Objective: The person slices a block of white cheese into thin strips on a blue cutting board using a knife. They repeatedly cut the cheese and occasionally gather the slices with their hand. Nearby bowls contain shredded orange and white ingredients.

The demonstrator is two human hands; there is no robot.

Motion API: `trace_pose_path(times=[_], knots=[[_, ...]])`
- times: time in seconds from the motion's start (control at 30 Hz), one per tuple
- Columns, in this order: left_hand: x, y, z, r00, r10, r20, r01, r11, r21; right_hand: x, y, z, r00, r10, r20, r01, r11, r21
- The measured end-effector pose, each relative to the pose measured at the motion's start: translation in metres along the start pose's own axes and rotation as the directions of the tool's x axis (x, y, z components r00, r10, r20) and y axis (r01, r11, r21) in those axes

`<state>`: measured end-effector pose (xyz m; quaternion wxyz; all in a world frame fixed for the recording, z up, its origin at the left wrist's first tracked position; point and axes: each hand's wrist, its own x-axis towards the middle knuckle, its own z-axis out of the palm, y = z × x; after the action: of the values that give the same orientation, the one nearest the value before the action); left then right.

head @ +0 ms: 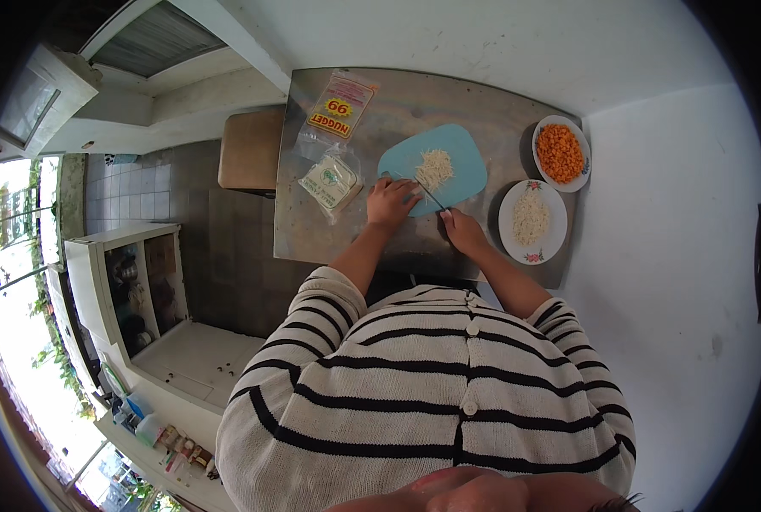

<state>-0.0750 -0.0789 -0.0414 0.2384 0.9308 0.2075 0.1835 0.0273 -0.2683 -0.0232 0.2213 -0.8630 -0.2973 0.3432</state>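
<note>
A light-blue cutting board (469,151) lies on a metal tabletop in front of me, with a small heap of thin white food strips (434,168) on it. My right hand (464,230) grips the dark handle of a kitchen knife (430,194) at the board's near edge. The blade points away and to the left, beside the strips. My left hand (391,201) rests on the board's near left part, fingers bent and close to the blade. A few strips show at its fingertips; whatever lies beneath them is hidden.
On the right stand a white bowl (587,136) of diced orange food and a flowered white plate (557,224) of finely chopped white food. At left lie a printed plastic bag (339,105) and a white wrapped packet (331,182). Walls bound the metal table (329,240) behind and right.
</note>
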Motion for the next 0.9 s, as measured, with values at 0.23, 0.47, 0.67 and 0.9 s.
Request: trace_pose_path(times=[0.23, 0.47, 0.67, 0.9], knots=[[-0.005, -0.003, 0.010, 1.000, -0.001, -0.011, 0.001, 1.000, 0.000, 0.001, 0.002, 0.004, 1.000, -0.008, 0.013, 0.009, 1.000, -0.028], [-0.004, -0.003, 0.009, 0.998, 0.007, 0.060, -0.008, 1.000, 0.016, 0.003, 0.006, 0.014, 1.000, 0.013, 0.006, -0.012, 0.993, -0.116], [0.001, -0.006, 0.001, 0.994, 0.041, 0.101, -0.046, 0.998, 0.045, -0.001, -0.005, 0.011, 0.998, -0.023, -0.059, 0.012, 0.985, -0.170], [0.003, -0.016, 0.005, 0.990, 0.140, 0.024, -0.140, 0.990, -0.011, 0.000, -0.007, 0.019, 0.983, 0.021, -0.181, -0.029, 0.999, -0.040]])
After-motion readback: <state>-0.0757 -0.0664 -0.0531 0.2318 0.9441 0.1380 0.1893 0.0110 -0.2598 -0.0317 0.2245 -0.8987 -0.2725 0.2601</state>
